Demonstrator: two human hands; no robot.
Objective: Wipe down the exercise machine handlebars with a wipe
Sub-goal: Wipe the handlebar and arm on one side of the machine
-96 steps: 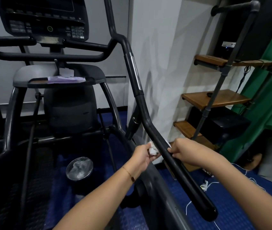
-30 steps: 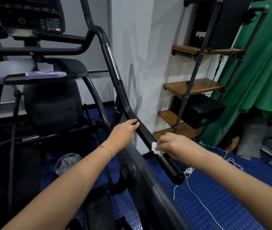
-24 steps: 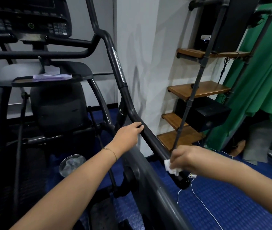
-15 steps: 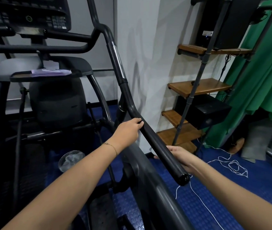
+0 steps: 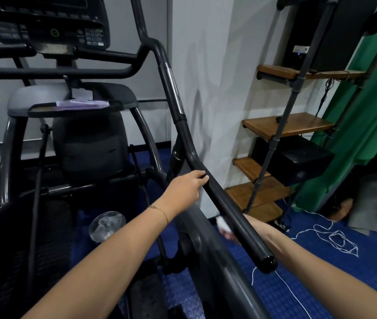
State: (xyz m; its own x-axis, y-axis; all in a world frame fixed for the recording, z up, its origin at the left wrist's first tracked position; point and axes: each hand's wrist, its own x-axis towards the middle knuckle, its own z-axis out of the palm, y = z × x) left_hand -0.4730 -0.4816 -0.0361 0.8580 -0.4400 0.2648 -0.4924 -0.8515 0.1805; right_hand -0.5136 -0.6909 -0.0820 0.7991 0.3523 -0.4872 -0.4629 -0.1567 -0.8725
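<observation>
console (image 5: 44, 21) markings blurred, seemingly nothing legible

The handlebar (image 5: 226, 203) is smooth matt black with a glossy end cap (image 5: 268, 263) and a shiny metal band (image 5: 174, 88) higher up; the shelves (image 5: 291, 124) are brown wood, the floor (image 5: 320, 284) studded blue matting, the backdrop (image 5: 366, 134) green cloth.

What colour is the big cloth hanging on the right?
The cloth is green, shown in the head view.

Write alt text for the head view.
A person's left hand grips a black handlebar while the right hand, reaching under it, holds a white wipe at the bar's underside. Wooden shelves and a green curtain stand to the right.
</observation>
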